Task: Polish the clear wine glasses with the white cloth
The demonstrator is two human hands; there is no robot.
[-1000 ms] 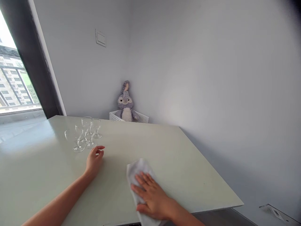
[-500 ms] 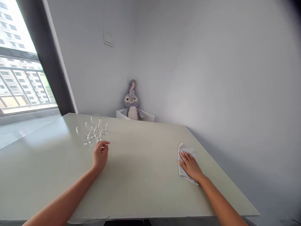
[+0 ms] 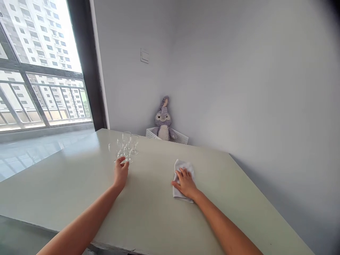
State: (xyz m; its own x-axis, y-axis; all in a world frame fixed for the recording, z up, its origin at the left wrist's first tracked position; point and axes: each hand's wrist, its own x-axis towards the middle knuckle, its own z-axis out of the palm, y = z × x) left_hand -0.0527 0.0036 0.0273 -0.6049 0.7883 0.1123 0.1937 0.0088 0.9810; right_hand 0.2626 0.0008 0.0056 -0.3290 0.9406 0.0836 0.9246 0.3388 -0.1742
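Note:
A folded white cloth (image 3: 183,194) lies on the pale tabletop (image 3: 151,212), right of the middle. Flat on top of it rests my right hand (image 3: 186,183), fingers spread and pressing down. Farther left, several clear stemmed glasses (image 3: 135,144) stand in a tight cluster. At the near side of this cluster is my left hand (image 3: 121,173), its fingers loosely bent with a gap between thumb and fingers. The fingertips overlap the feet of the nearest glasses; whether they touch the glass I cannot tell.
Behind the table's far edge, a grey plush toy (image 3: 163,122) sits in a white perforated basket (image 3: 182,138). Plain walls meet in the corner, with a light switch (image 3: 145,55) on the left one. A large window (image 3: 42,95) is at left.
My right hand has slid the cloth leftward across the table. My left hand has come closer to the glasses, over their feet. The camera view has turned left.

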